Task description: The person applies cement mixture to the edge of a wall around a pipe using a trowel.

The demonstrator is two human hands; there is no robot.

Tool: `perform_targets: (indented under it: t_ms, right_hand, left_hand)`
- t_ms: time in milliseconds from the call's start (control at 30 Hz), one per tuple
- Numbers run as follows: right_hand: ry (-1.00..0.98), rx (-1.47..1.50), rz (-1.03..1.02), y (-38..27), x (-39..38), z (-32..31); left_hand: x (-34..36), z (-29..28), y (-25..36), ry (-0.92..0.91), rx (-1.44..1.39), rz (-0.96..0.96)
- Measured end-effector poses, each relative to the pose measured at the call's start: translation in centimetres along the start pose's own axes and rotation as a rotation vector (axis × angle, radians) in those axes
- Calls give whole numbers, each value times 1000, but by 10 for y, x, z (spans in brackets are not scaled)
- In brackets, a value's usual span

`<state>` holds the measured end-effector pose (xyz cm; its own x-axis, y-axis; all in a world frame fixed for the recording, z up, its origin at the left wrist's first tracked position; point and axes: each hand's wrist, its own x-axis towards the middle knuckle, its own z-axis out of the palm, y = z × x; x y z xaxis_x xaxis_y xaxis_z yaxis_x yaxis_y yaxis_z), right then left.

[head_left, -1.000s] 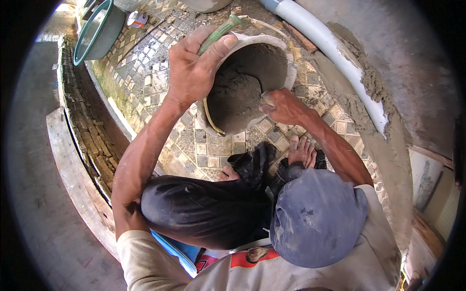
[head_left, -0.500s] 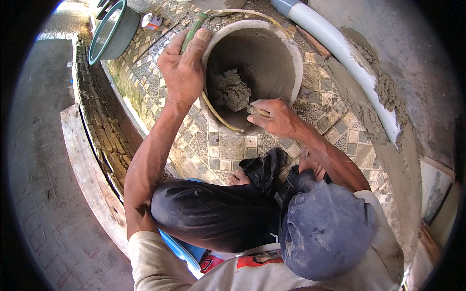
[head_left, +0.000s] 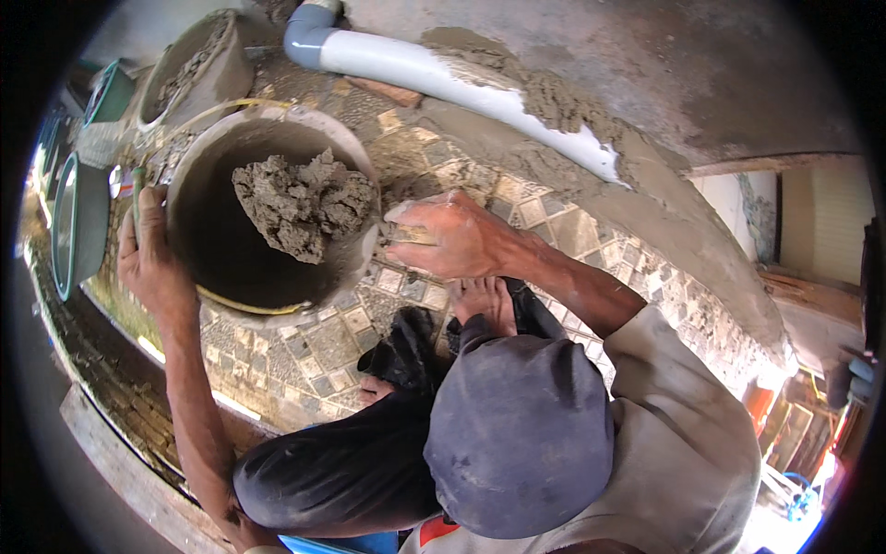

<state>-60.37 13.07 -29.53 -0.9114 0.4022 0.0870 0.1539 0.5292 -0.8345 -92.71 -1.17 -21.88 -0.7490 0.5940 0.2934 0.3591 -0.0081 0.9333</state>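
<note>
A round bucket (head_left: 343, 138), its inner wall smeared with grey cement, is on the tiled floor at left. My left hand (head_left: 152, 258) is closed around the green grip of its wire handle, at the left rim. My right hand (head_left: 448, 235) grips a trowel by its wooden handle (head_left: 413, 235), just outside the right rim. A big lump of wet mortar (head_left: 305, 205) rests on the trowel over the bucket's mouth and hides most of the blade.
Beyond the bucket, a white pipe (head_left: 461, 88) with a grey elbow (head_left: 309, 37) runs along the wall base, mortar (head_left: 572, 111) packed against it. A second bucket (head_left: 198, 69) and a green-rimmed tub (head_left: 78, 222) stand at left. My bare foot (head_left: 484, 303) is near the right hand.
My right hand has raised the trowel from inside the bucket with a larger lump of mortar on it. The view has turned, so the bucket now appears farther left.
</note>
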Motion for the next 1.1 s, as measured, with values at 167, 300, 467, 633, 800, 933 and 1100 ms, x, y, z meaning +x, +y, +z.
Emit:
perform_targets:
  t_ms: [167,300,467,633,800,933,1100]
  right_hand:
    - [-71,-95,88,-3,-60,-44]
    - [-156,-42,174,-6,-108,-86]
    - [-334,760,994,61,-171,-188]
    - [-121,746,1341,124,-207,-253]
    - [-74,660,1222,98,-239,-248]
    - [47,85,1076,67,-252,-205]
    - [179,-579,766,94,-293,-90]
  left_hand:
    - [-2,7,0,-6,25,-29]
    - [-2,-4,8,19,69,-74]
    - [9,-13,0,-43,455,164]
    - [2,4,7,28,230,-29]
    - [5,-5,-1,-15,95,-123]
    - [11,-7,5,-21,373,8]
    - [8,13,17,18,528,67]
